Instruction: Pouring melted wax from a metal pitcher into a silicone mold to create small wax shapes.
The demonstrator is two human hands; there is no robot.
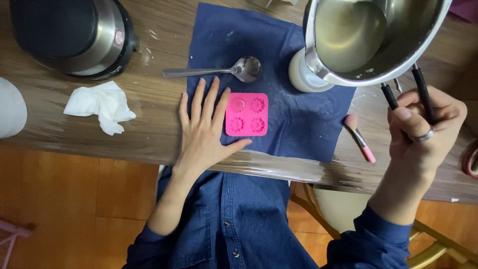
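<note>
A soft pink silicone mould (pixel 246 114), square with rounded corners and four flower-shaped cavities, lies flat on a dark blue cloth (pixel 298 119) dusted with pale specks, spread over the worn wooden bench (pixel 149 99). The left hand (pixel 206 130) rests palm-down with fingers spread flat, holding nothing, just beside the mould's left edge, its thumb reaching under the lower left corner. The right hand (pixel 423 130), a ring on one finger, is closed around the thin black wire handles of a shiny steel pouring pot (pixel 371 37), held tilted above the cloth, up and to the right of the mould, with cloudy pale liquid inside. A metal spoon (pixel 219 70) lies just above the mould.
</note>
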